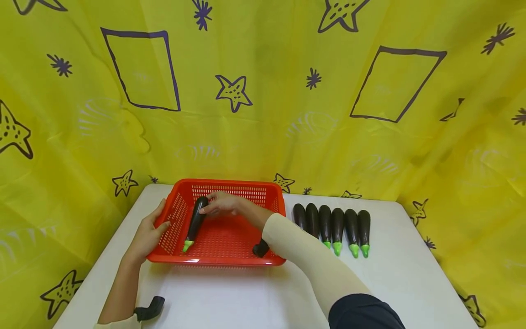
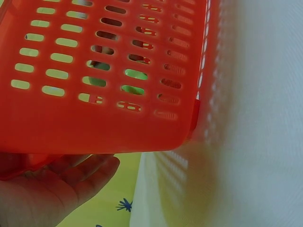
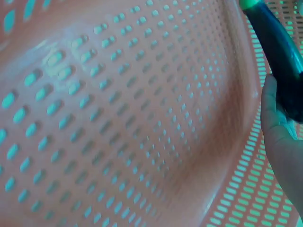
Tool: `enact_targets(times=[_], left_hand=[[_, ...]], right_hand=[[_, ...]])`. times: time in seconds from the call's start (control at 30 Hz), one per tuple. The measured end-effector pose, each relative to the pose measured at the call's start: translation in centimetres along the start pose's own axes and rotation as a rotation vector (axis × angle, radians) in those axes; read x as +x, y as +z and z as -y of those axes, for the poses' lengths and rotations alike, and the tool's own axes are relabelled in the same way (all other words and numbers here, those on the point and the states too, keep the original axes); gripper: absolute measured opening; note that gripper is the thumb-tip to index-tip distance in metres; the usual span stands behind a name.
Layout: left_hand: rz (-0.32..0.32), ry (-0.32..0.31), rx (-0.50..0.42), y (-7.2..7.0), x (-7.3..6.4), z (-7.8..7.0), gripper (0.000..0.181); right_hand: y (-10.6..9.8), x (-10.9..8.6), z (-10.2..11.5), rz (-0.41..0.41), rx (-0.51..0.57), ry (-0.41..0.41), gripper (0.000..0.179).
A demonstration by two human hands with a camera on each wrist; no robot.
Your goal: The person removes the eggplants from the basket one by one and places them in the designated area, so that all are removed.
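My right hand (image 1: 223, 204) reaches inside a red plastic basket (image 1: 215, 261) and holds a dark eggplant (image 1: 197, 220) near its rounded end. The eggplant's green stem end points down toward the basket's near left corner. In the right wrist view, the thumb lies along the side of the eggplant (image 3: 277, 45). My left hand (image 1: 147, 235) holds the basket's left rim, thumb over the inner side and fingers outside. From the left wrist view, the fingers of the left hand (image 2: 61, 187) show under the rim, and green shows through the slots of the basket wall (image 2: 94, 135).
Several more eggplants (image 1: 337, 226) lie in a row on the white table (image 1: 394, 278), right of the basket, green ends toward me. A yellow curtain (image 1: 263, 137) with starfish drawings hangs behind and beside the table. A black wrist mount (image 1: 149, 309) sits on the left wrist.
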State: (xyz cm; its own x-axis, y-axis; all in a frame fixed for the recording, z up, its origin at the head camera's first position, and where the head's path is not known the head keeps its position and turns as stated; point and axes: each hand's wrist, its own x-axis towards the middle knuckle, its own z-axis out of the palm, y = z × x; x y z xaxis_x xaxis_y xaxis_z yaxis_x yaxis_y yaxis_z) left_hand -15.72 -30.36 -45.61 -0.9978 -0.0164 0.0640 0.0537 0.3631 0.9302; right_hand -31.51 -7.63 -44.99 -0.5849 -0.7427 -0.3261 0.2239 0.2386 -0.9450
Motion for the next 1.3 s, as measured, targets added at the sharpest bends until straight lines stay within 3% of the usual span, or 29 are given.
enact_targets(times=[0.17,0.73,1.3], left_hand=[[-0.002,0.001,0.0,0.0,0.0,0.0,0.07],[0.011,-0.017,-0.016,-0.1,0.0,0.0,0.071],[0.005,-0.016,-0.004,-0.1,0.0,-0.1,0.071]], right_hand=[[-1.1,-0.6,0.6,-0.039,0.044,-0.012,0.06],[-3.6,-3.0,0.9,-0.044,0.094,-0.031,0.059],[-3.6,-5.9,3.0,-0.071,0.131,-0.053,0.055]])
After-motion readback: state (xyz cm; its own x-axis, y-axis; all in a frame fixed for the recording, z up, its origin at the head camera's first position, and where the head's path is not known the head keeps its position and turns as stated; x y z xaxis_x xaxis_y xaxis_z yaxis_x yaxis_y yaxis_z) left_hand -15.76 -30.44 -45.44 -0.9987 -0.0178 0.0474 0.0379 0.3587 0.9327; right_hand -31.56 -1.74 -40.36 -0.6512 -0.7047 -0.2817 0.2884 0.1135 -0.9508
